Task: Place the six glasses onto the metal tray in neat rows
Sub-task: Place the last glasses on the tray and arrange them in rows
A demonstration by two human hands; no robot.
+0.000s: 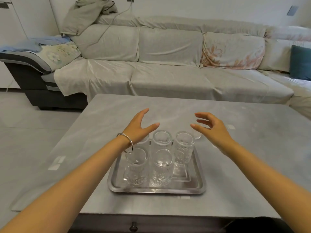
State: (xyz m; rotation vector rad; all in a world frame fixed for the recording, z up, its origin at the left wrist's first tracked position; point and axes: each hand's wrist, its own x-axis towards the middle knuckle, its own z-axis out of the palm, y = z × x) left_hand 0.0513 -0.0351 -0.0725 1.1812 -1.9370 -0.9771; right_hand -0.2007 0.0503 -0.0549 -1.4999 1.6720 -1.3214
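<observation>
both hands are empty with fingers spread: the left hand hovers over the back-left corner of the metal tray, the right hand above the table by its back-right corner. five glasses stand upright on the tray, three behind, two in front; the front-right spot is bare. a sixth glass sits on the table, half hidden under the right hand. a bracelet circles the left wrist.

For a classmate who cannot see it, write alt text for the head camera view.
Two open hands, left and right, hover over a metal tray holding five glasses in two rows; its near right spot is free. A sixth glass stands behind the tray, partly hidden.
</observation>
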